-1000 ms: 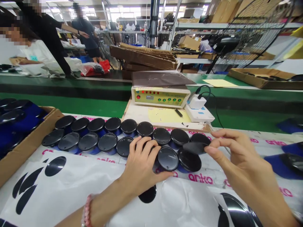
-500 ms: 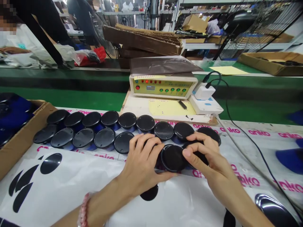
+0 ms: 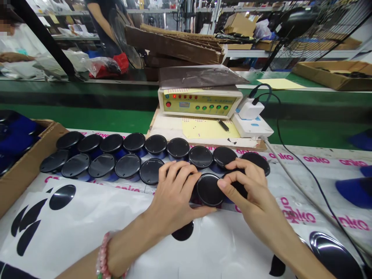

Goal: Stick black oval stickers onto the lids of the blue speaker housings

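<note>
Two rows of round black-topped blue pieces [image 3: 127, 166] run across the bench. My left hand [image 3: 174, 193] is wrapped round the left side of one such piece [image 3: 210, 189], thumb along its near edge. At that piece's right rim, my right hand [image 3: 247, 186] has its thumb and index finger closed on the edge of a black disc that lies over the top. Under my wrists spreads a white sheet [image 3: 116, 217] bearing black round stickers [image 3: 62, 197]; one more sticker [image 3: 183, 231] shows below my left palm.
Behind the rows stands a control box [image 3: 200, 104] with buttons, beside a white power strip [image 3: 252, 126] whose cables run down the right. A cardboard box [image 3: 55, 135] with blue pieces is at left. People work beyond the green conveyor [image 3: 116, 120].
The black disc has shifted left and down flush onto the top of the piece, and my right fingers moved slightly left with it. A person in the background has moved away.
</note>
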`<action>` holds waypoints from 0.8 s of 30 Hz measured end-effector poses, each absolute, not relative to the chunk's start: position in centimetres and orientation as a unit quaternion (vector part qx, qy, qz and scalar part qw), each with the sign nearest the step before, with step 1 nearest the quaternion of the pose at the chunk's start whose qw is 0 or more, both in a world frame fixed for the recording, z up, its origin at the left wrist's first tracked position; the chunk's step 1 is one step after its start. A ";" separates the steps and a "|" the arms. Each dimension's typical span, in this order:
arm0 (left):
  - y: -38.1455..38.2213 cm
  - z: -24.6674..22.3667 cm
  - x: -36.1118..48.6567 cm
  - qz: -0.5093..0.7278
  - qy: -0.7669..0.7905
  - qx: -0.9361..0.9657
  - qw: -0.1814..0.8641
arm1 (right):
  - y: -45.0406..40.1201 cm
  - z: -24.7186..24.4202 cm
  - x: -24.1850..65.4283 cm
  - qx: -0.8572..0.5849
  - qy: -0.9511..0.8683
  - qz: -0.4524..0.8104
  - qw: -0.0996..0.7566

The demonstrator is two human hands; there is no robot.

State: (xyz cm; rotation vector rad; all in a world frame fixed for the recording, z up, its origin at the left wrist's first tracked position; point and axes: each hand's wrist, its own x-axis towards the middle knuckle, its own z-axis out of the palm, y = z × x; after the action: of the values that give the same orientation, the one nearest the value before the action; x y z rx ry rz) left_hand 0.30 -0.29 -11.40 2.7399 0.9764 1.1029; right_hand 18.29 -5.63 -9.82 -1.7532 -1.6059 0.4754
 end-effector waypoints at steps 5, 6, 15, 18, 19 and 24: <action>-0.3 -11.4 0.3 0.355 0.311 0.881 0.022 | -5.6 -9.9 18.2 -0.678 -0.624 0.178 0.346; -0.3 -11.4 0.3 0.356 0.311 0.881 0.024 | -5.7 -9.9 18.2 -0.678 -0.625 0.176 0.344; -0.3 -11.5 0.2 0.358 0.310 0.881 0.023 | -5.7 -9.9 18.0 -0.673 -0.636 0.152 0.346; -0.3 -11.6 0.3 0.355 0.313 0.881 0.022 | -5.6 -10.0 18.0 -0.668 -0.643 0.140 0.346; -0.3 -11.6 0.3 0.356 0.313 0.880 0.022 | -5.6 -10.1 18.0 -0.667 -0.646 0.134 0.347; -0.3 -11.5 0.2 0.364 0.302 0.881 0.016 | -5.6 -10.1 17.9 -0.662 -0.659 0.106 0.341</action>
State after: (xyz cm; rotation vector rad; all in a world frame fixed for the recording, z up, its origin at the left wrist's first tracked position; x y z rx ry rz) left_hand 0.22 -0.31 -11.55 2.7411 0.9386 1.1316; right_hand 17.86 -5.62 -10.13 -1.7232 -1.7130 0.2753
